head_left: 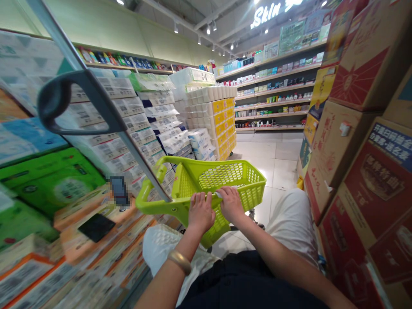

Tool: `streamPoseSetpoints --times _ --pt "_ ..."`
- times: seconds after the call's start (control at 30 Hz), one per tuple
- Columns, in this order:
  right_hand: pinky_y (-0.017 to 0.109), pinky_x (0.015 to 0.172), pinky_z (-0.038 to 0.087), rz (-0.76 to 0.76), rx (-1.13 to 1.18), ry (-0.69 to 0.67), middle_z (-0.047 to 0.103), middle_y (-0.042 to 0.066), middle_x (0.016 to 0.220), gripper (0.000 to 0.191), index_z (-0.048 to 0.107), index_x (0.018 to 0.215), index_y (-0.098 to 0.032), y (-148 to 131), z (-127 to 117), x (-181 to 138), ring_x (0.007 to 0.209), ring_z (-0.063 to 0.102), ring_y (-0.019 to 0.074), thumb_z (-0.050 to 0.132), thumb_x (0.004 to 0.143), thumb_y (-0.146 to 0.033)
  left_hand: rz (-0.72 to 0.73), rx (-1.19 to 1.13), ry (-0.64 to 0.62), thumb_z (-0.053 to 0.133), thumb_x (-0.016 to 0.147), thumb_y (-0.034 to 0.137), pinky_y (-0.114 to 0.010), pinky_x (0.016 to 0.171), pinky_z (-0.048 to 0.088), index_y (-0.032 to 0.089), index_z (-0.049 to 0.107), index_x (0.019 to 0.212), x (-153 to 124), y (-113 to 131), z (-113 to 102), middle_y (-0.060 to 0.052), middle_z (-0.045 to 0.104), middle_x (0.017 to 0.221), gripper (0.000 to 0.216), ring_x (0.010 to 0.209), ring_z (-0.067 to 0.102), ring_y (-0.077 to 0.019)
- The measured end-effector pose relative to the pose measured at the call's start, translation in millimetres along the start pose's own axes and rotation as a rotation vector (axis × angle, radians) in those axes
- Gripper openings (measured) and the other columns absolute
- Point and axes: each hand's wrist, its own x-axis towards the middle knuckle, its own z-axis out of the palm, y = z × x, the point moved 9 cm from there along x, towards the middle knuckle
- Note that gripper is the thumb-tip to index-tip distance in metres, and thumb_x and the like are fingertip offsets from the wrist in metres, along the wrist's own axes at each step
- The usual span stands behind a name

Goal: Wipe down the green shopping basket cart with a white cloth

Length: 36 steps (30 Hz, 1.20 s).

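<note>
A lime-green plastic shopping cart [247, 191] with slotted basket walls stands in front of me. My left hand [201, 212] curls its fingers over the cart's near side rim. Just to its right, my right hand [231, 205] is closed over the same rim. Something small and white shows by the right fingers, too little to name. The cart's push handle [148, 191] is at the left, away from both hands. A metal pole [137, 150] with a dark grey loop grip [72, 103] slants down to the cart's side, its lower end at the rim.
Stacked tissue packs [161, 116] and yellow-and-white packs [222, 124] line the left. On orange boxes lie a black flat item [96, 227] and a blurred-out device [119, 192]. Cardboard cartons [337, 141] rise close on the right. Shelves [273, 103] stand beyond the tiled floor [260, 154].
</note>
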Motion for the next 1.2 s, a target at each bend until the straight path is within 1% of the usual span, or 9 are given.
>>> streamPoseSetpoints --times 0.07,0.13,0.33,0.4,0.5,0.63,0.73,1.03,1.2 --pt "0.038 0.108 0.027 -0.059 0.026 -0.021 0.058 0.006 0.121 0.049 0.058 0.120 -0.024 -13.9 3.4 -0.9 0.115 0.046 0.0222 0.050 0.075 -0.006 -0.004 -0.009 -0.004 0.057 0.074 0.026 -0.045 0.107 0.024 0.017 0.047 0.126 -0.3 -0.5 0.0 -0.011 0.053 0.109 0.053 0.109 0.043 -0.0279" --pt "0.037 0.108 0.028 -0.082 0.029 -0.033 0.058 0.005 0.122 0.051 0.057 0.121 -0.026 -15.0 3.7 -1.7 0.115 0.046 0.0214 0.050 0.075 -0.005 -0.001 -0.012 -0.008 0.057 0.074 0.027 -0.046 0.107 0.025 0.018 0.047 0.126 -0.7 -0.6 0.2 -0.011 0.053 0.109 0.053 0.110 0.042 -0.0278" --pt "0.039 0.107 0.029 0.045 -0.042 0.006 0.060 0.006 0.117 0.045 0.062 0.114 -0.024 29.9 -8.8 -0.6 0.112 0.047 0.0227 0.050 0.076 -0.004 0.001 0.012 -0.015 0.057 0.075 0.027 -0.045 0.109 0.023 0.015 0.046 0.129 -1.0 -0.2 0.6 -0.012 0.052 0.111 0.057 0.111 0.042 -0.0287" --pt "0.040 0.106 0.029 0.078 -0.051 0.023 0.060 0.007 0.116 0.043 0.063 0.112 -0.023 35.7 -10.8 -0.4 0.112 0.047 0.0233 0.050 0.076 -0.004 -0.003 0.006 -0.021 0.057 0.074 0.027 -0.045 0.109 0.023 0.015 0.046 0.129 -0.6 0.0 1.2 -0.012 0.052 0.111 0.057 0.111 0.041 -0.0287" --pt "0.040 0.107 0.028 0.079 -0.040 0.038 0.060 0.008 0.115 0.041 0.063 0.111 -0.021 26.0 -9.1 -0.4 0.111 0.046 0.0236 0.051 0.075 -0.006 -0.004 -0.002 -0.021 0.058 0.075 0.027 -0.045 0.109 0.023 0.016 0.046 0.129 -0.1 0.6 1.2 -0.012 0.053 0.111 0.057 0.111 0.042 -0.0286" --pt "0.039 0.108 0.028 -0.040 0.017 -0.008 0.059 0.006 0.118 0.047 0.059 0.117 -0.023 -1.9 -0.2 -0.8 0.113 0.046 0.0220 0.049 0.075 -0.005 -0.001 0.005 -0.009 0.057 0.075 0.027 -0.045 0.108 0.023 0.014 0.047 0.128 -0.5 0.7 -0.1 -0.013 0.053 0.110 0.056 0.111 0.042 -0.0283" --pt "0.037 0.108 0.028 -0.086 0.021 -0.028 0.059 0.005 0.120 0.050 0.058 0.120 -0.026 -3.7 1.1 -1.3 0.113 0.047 0.0206 0.048 0.075 -0.004 0.004 0.008 -0.008 0.057 0.075 0.027 -0.045 0.108 0.024 0.015 0.046 0.129 -1.2 0.0 -0.1 -0.012 0.053 0.110 0.056 0.111 0.043 -0.0281" --pt "0.037 0.104 0.030 0.061 -0.148 0.046 0.063 0.006 0.110 0.039 0.066 0.107 -0.024 69.6 -18.2 2.5 0.107 0.049 0.0220 0.048 0.078 -0.005 0.039 0.000 -0.026 0.057 0.074 0.027 -0.044 0.109 0.023 0.018 0.044 0.132 0.4 -7.6 7.3 -0.011 0.052 0.115 0.059 0.114 0.041 -0.0283" --pt "0.036 0.104 0.029 0.144 -0.205 0.082 0.062 0.007 0.113 0.039 0.066 0.106 -0.021 104.2 -27.6 1.8 0.110 0.048 0.0224 0.046 0.078 -0.004 0.029 0.009 -0.018 0.056 0.074 0.026 -0.044 0.108 0.025 0.017 0.047 0.129 3.1 -16.6 4.6 -0.012 0.054 0.114 0.056 0.112 0.044 -0.0279"
